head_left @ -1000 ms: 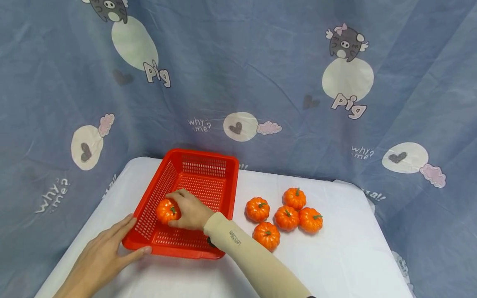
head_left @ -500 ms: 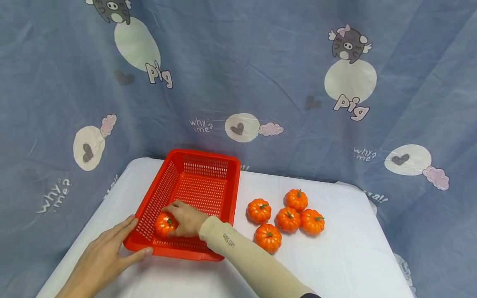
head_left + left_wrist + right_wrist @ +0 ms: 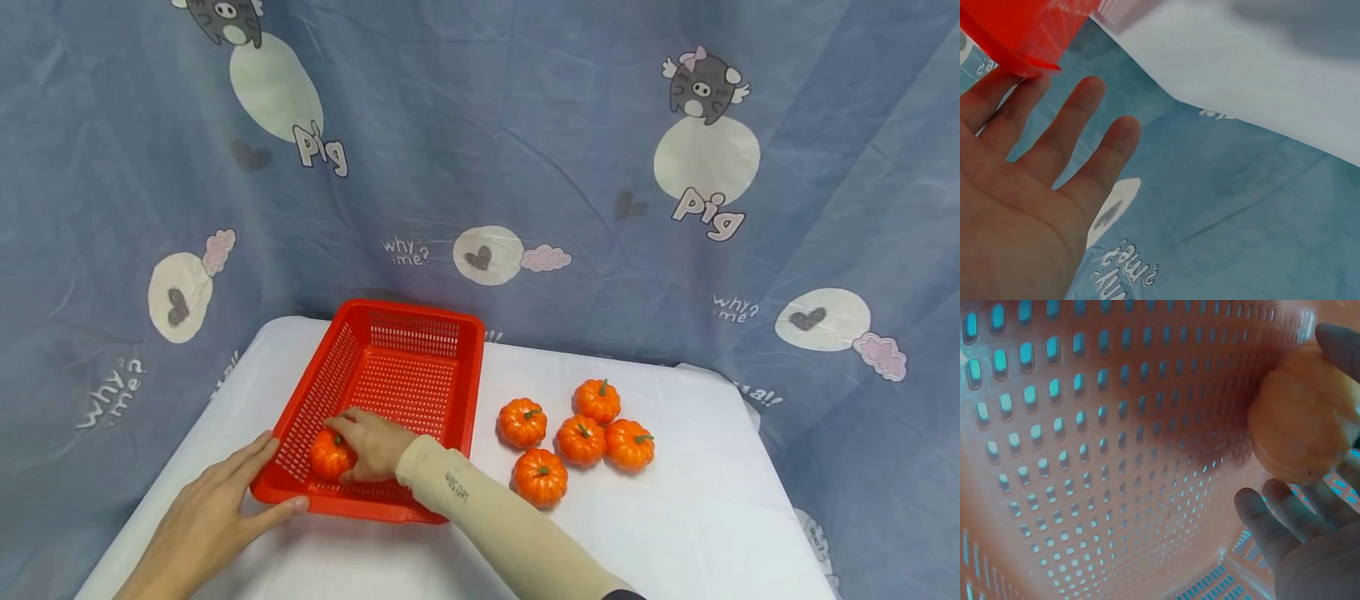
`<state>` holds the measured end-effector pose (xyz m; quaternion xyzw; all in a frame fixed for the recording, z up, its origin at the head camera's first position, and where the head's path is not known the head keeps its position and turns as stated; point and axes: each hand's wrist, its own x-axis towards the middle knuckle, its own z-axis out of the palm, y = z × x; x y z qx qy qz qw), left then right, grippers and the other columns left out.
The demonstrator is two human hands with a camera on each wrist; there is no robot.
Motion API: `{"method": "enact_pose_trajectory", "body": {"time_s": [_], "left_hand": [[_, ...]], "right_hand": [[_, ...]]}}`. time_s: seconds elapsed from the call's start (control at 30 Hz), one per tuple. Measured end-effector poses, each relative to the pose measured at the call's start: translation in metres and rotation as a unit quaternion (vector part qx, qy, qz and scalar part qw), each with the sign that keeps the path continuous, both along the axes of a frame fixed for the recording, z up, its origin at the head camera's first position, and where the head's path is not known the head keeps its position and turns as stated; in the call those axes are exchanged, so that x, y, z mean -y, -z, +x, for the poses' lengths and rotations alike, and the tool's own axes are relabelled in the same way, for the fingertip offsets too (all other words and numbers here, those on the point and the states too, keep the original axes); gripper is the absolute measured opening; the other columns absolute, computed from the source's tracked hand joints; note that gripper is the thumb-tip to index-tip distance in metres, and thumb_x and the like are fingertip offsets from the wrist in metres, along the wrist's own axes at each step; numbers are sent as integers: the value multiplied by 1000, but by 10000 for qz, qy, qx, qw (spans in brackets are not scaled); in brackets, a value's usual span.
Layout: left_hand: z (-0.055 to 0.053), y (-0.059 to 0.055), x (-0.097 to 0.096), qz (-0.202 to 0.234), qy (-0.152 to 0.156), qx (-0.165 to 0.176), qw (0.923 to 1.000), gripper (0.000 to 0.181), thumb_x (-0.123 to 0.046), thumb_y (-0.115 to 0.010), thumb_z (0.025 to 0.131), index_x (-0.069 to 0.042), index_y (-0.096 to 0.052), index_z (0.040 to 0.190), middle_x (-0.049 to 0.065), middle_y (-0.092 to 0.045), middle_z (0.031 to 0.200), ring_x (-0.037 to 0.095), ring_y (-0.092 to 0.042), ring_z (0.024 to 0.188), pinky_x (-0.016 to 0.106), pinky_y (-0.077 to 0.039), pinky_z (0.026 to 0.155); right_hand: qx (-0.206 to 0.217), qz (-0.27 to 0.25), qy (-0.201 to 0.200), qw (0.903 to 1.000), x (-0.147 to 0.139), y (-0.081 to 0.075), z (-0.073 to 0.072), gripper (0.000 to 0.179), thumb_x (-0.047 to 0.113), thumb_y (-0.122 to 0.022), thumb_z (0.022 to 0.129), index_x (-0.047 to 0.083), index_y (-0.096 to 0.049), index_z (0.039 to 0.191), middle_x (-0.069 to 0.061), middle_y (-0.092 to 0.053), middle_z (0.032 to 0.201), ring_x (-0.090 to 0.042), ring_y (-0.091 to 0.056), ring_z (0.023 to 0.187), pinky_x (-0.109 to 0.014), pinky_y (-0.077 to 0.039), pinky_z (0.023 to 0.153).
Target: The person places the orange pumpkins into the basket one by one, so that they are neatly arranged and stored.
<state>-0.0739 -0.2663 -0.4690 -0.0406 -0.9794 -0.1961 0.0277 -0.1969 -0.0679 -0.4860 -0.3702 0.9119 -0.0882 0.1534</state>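
Observation:
A small orange pumpkin [image 3: 332,455] with a green stem is in the near left part of the red plastic basket [image 3: 463,408]. My right hand [image 3: 377,446] reaches into the basket and holds the pumpkin from its right side. In the right wrist view the thumb [image 3: 1341,347] lies on one side of the pumpkin [image 3: 1300,415] and the fingertips on the other. My left hand [image 3: 213,517] is at the basket's near left corner, fingers fairly straight and thumb apart. In the left wrist view, fingertips of the left hand [image 3: 1029,181] touch the basket's rim [image 3: 1016,65].
Several more orange pumpkins [image 3: 581,441] stand grouped on the white tablecloth [image 3: 697,517] to the right of the basket. A blue patterned curtain [image 3: 585,300] hangs behind and beside the table.
My right hand has moved down and toward the near left corner inside the basket, carrying the pumpkin lower. The left hand stays at the corner. The other pumpkins have not moved.

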Motion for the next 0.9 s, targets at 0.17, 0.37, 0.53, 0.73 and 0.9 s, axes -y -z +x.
{"method": "enact_pose_trajectory", "body": {"time_s": [0.17, 0.37, 0.53, 0.73, 0.9], "left_hand": [[1, 0, -1, 7, 21, -46, 10000, 111, -79, -68, 75, 3, -48, 147, 24, -47, 150, 48, -48, 126, 74, -38, 100], [0, 1, 0, 58, 34, -134, 9999, 109, -78, -69, 76, 3, -49, 147, 23, -47, 151, 49, -48, 127, 74, -37, 99], [0, 2, 0, -16, 21, 13, 10000, 112, -80, -67, 76, 3, -47, 148, 25, -46, 151, 50, -47, 127, 75, -37, 99], [2, 4, 0, -14, 8, 23, 10000, 111, -78, -68, 76, 3, -47, 148, 25, -46, 151, 51, -47, 128, 76, -36, 98], [0, 4, -1, -7, -4, 33, 10000, 112, -79, -67, 76, 4, -46, 149, 26, -46, 150, 50, -48, 127, 76, -37, 98]], "right_hand": [[59, -100, -12, 9999, -2, -1, 0, 85, 41, -85, 83, 35, -39, 154, 11, -40, 152, -2, -45, 131, -18, -44, 103], [23, -159, -61, 9999, -3, -6, -1, 85, 42, -84, 83, 34, -39, 154, 10, -40, 152, -2, -45, 132, -19, -43, 105], [-56, -211, -115, 9997, -6, -17, 3, 85, 41, -84, 84, 33, -38, 155, 9, -40, 153, -4, -43, 135, -18, -40, 108], [-286, -466, -336, 9979, -11, -42, 11, 85, 46, -81, 85, 33, -36, 156, 9, -40, 153, -5, -41, 138, -20, -39, 110], [-367, -963, -383, 9939, -24, -57, 15, 82, 45, -79, 87, 30, -37, 156, 8, -42, 153, -6, -41, 137, -20, -38, 111]]}}
